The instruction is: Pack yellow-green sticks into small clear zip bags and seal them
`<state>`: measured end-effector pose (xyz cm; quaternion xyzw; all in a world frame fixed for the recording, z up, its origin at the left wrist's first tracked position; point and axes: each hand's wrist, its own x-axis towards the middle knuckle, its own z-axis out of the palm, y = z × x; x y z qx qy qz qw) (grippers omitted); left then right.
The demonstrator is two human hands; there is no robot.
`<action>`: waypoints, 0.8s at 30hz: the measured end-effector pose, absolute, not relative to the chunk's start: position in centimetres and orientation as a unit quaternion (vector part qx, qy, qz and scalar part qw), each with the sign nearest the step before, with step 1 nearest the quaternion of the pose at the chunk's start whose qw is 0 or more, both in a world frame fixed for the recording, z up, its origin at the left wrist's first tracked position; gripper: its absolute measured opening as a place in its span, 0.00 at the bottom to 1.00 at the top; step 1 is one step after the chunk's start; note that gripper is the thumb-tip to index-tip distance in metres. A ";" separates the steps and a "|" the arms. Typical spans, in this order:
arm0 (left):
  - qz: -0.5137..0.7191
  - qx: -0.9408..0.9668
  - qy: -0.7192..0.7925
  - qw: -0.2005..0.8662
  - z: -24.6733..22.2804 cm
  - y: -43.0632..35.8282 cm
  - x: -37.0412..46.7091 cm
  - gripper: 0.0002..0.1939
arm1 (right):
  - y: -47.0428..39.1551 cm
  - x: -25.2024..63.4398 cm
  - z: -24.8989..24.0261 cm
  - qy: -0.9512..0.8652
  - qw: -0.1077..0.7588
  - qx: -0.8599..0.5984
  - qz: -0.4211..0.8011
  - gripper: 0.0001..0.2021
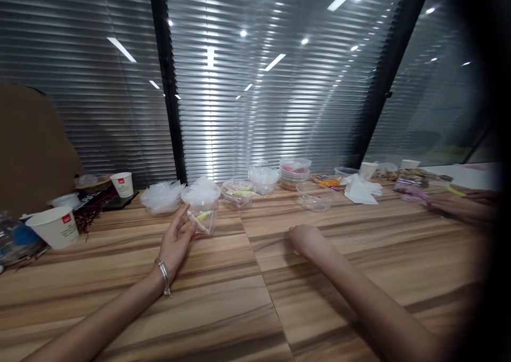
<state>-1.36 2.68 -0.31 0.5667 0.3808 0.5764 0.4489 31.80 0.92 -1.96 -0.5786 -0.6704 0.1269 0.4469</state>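
Apparently our left hand (178, 239), partly closed, holds clear plastic container (204, 221) by its side, round clear tub (200, 192) just beyond. Our right hand (309, 239) curls low over tabletop (235, 309); cannot tell whether it grips anything. Best we press lightly, steadying container without buckling it.

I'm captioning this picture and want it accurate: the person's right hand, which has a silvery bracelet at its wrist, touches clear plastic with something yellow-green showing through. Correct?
One slip: it is the left hand, not the right, as the head view shows. That hand, with the silvery bracelet at its wrist, touches the clear plastic with something yellow-green showing through.
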 end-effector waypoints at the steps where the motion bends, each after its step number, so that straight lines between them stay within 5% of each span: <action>1: 0.586 0.559 0.383 0.444 -0.3 2.7 -1.4 0.32 | 0.8 31.4 -2.3 -0.683 0.421 -0.587 0.111 0.22; 6: 0.585 0.561 0.429 0.399 0.2 2.4 -1.5 0.25 | -1.1 27.2 -2.2 -0.753 0.295 -0.587 0.018 0.11; 9: 0.568 0.588 0.426 0.388 0.5 2.5 -1.2 0.17 | -2.6 23.7 -1.1 -0.849 0.070 -0.505 -0.137 0.12; 16: 0.524 0.661 0.375 0.384 3.0 5.5 1.1 0.15 | -3.9 20.0 0.0 -0.936 0.082 -0.310 -0.146 0.08; 20: 0.508 0.703 0.321 0.380 5.7 8.8 4.1 0.25 | -3.8 20.6 -0.1 -0.938 0.084 -0.317 -0.117 0.11; 24: 0.489 0.757 0.324 0.290 7.4 12.5 7.7 0.12 | -3.8 20.6 -0.2 -0.935 0.083 -0.326 -0.109 0.11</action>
